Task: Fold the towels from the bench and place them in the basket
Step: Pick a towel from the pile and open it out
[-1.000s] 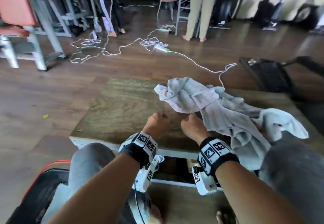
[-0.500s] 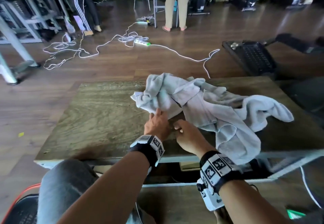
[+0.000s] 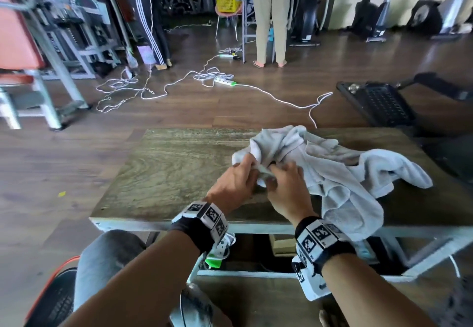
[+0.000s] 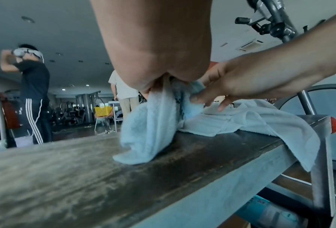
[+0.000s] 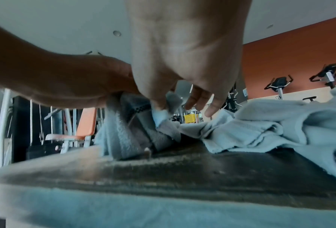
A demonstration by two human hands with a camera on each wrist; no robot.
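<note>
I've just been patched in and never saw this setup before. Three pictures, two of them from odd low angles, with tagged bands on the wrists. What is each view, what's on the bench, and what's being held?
No machine: a person works bare-handed. The big picture comes from a head camera looking down; the two low ones come from cameras on the wrist bands. On the wooden bench lies a crumpled pale towel, partly hanging over the near edge. The left hand grips its bunched end, and the right hand pinches an edge right beside it. A yellow basket sits far behind.
</note>
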